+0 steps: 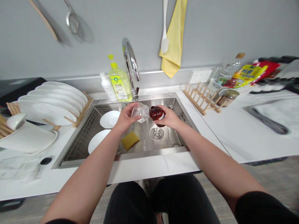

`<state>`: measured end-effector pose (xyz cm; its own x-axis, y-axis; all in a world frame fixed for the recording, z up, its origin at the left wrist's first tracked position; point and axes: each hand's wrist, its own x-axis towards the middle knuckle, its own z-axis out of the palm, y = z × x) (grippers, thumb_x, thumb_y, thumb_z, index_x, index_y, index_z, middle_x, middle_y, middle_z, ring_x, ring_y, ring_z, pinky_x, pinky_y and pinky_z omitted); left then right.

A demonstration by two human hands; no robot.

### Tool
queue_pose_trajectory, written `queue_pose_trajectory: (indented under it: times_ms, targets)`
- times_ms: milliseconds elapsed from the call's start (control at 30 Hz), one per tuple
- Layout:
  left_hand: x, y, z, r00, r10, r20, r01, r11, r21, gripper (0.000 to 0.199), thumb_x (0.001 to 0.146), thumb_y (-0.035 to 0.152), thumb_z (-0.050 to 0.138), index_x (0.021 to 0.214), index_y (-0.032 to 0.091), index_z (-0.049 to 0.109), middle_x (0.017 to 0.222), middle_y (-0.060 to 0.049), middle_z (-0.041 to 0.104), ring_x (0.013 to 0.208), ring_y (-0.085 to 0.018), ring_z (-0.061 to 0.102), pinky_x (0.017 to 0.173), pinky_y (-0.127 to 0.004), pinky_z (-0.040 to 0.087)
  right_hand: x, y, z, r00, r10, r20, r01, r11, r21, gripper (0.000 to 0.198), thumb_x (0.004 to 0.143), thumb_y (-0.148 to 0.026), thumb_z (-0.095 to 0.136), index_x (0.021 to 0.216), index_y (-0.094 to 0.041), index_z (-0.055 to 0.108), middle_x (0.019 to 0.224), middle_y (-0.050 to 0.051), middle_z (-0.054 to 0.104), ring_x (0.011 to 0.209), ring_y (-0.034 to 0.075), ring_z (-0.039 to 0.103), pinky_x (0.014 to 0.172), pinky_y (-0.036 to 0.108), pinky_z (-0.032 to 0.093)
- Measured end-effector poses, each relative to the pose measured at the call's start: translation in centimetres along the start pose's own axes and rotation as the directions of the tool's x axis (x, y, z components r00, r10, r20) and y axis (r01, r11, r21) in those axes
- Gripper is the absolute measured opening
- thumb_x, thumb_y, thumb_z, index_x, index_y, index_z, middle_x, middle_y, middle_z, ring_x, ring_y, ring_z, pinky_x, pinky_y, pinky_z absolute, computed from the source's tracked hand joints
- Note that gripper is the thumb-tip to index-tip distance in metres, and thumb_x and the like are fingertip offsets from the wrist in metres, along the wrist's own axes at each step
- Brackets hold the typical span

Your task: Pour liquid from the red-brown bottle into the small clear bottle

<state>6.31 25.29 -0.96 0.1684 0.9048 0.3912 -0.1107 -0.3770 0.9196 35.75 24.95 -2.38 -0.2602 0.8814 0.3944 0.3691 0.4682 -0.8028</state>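
Note:
Over the steel sink [161, 151], my left hand [126, 117] is closed around a clear faceted piece that looks like a glass cup [140, 112]. Just to its right, my right hand [169, 116] grips a dark brown bottle [157, 112] with an open neck and a partly visible pale label. The glass and the bottle are close together, almost side by side. Below them in the basin lie a yellow sponge [130, 140] and the round drain [156, 133]. Two white plates, one behind [109, 119] and one in front [98, 141], rest left of my hands, partly hidden by my left arm.
A chrome faucet [130, 59] rises behind the sink beside a dish soap bottle [119, 82] and a white bottle [108, 87]. White plates [51, 101] stand in a rack at left, near a utensil holder [30, 140]. A wooden rack [202, 98] and jar [227, 99] stand right.

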Motion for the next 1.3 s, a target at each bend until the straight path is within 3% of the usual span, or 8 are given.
queue_pose_trajectory:
  times_ms: [200,433,700,800,933,1100,1300]
  targets:
    - [0.01,0.05,0.03,1.0,-0.013,-0.011,0.013,1.0,0.009,0.078,0.065,0.036,0.112,0.137,0.025,0.082,0.141,-0.011,0.081,0.14,-0.037,0.071,0.133,-0.06,0.044,-0.24,-0.5,0.01,1.0,0.004,0.024,-0.004,0.999,-0.036,0.085,0.069,-0.028,0.102,0.149,-0.028,0.072,0.147,0.008,0.08,0.135,0.037,0.078,0.126,0.058,0.056]
    - [0.14,0.16,-0.24,1.0,0.007,0.003,-0.007,1.0,0.018,0.088,0.064,0.032,0.112,0.142,0.025,0.072,0.131,-0.01,0.081,0.124,-0.031,0.077,0.118,-0.051,0.057,-0.33,-0.69,0.17,0.999,-0.014,0.05,0.018,0.998,-0.068,0.086,0.069,-0.027,0.102,0.15,-0.027,0.072,0.147,0.009,0.08,0.133,0.036,0.078,0.124,0.055,0.056]
    - [0.46,-0.17,-0.27,0.999,0.034,-0.002,-0.034,0.999,0.032,0.092,0.058,0.036,0.115,0.135,0.025,0.067,0.129,-0.009,0.077,0.125,-0.029,0.074,0.113,-0.046,0.058,-0.36,-0.76,0.2,0.998,-0.025,0.066,0.032,0.993,-0.111,0.084,0.07,-0.026,0.1,0.149,-0.025,0.072,0.143,0.009,0.082,0.129,0.036,0.08,0.12,0.052,0.058]
    - [0.57,-0.12,-0.25,0.999,0.043,-0.014,-0.043,0.999,0.033,0.092,0.055,0.035,0.116,0.131,0.026,0.066,0.132,-0.007,0.072,0.117,-0.026,0.075,0.104,-0.041,0.061,-0.36,-0.72,0.19,0.998,-0.014,0.065,0.022,0.991,-0.132,0.085,0.069,-0.027,0.102,0.149,-0.026,0.072,0.142,0.009,0.082,0.129,0.037,0.08,0.119,0.052,0.058]
    - [0.66,-0.13,-0.24,0.998,0.052,-0.03,-0.051,0.998,0.023,0.089,0.053,0.034,0.116,0.125,0.026,0.064,0.121,-0.004,0.069,0.11,-0.023,0.074,0.096,-0.035,0.061,-0.38,-0.78,0.2,0.998,-0.002,0.07,0.012,0.99,-0.14,0.084,0.069,-0.028,0.102,0.148,-0.027,0.072,0.141,0.008,0.082,0.129,0.037,0.08,0.118,0.053,0.059]
    - [0.64,-0.11,-0.17,0.996,0.075,-0.037,-0.074,0.997,0.033,0.089,0.057,0.033,0.115,0.128,0.027,0.063,0.115,-0.002,0.072,0.109,-0.022,0.075,0.096,-0.035,0.06,-0.39,-0.91,0.2,0.997,0.002,0.075,0.008,0.99,-0.137,0.083,0.068,-0.028,0.102,0.147,-0.027,0.073,0.138,0.008,0.083,0.128,0.037,0.08,0.117,0.052,0.06]
    - [0.6,-0.05,-0.12,0.997,0.072,-0.031,-0.072,0.997,0.002,0.088,0.058,0.033,0.114,0.132,0.028,0.066,0.119,-0.004,0.076,0.114,-0.026,0.077,0.108,-0.044,0.06,-0.43,-1.05,0.25,0.996,0.018,0.088,-0.004,0.988,-0.156,0.083,0.067,-0.027,0.103,0.145,-0.026,0.074,0.135,0.007,0.084,0.124,0.036,0.081,0.113,0.05,0.061]
